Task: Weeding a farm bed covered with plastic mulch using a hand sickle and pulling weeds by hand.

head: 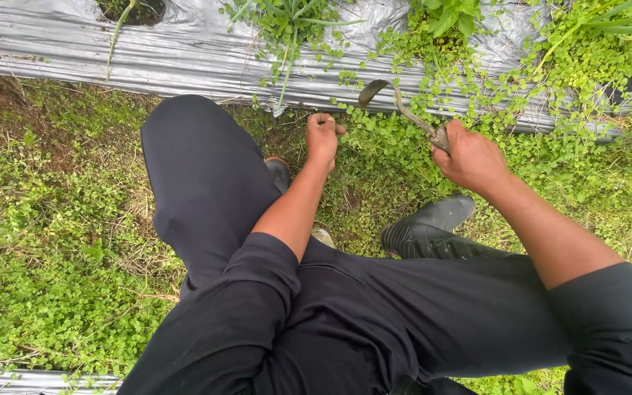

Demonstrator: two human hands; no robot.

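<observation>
From your head view, your right hand (472, 157) is clenched around the handle of a small curved hand sickle (396, 102), its rusty blade hooked over the weeds (389, 139) at the edge of the silver plastic mulch (184, 58), while your left hand (322, 135) is fisted tight on a tuft just beside it. That's close company: pull the blade toward you carelessly and it could nick those left knuckles or slice the plastic. The sickle looks worn, dull-grey, thin-necked.

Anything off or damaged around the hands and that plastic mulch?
Small-leaved weeds overrun the silver mulch sheet along its edge, hiding part of it. The right hand grips a curved hand sickle; the left hand is fisted on stems. No tear visible.
</observation>
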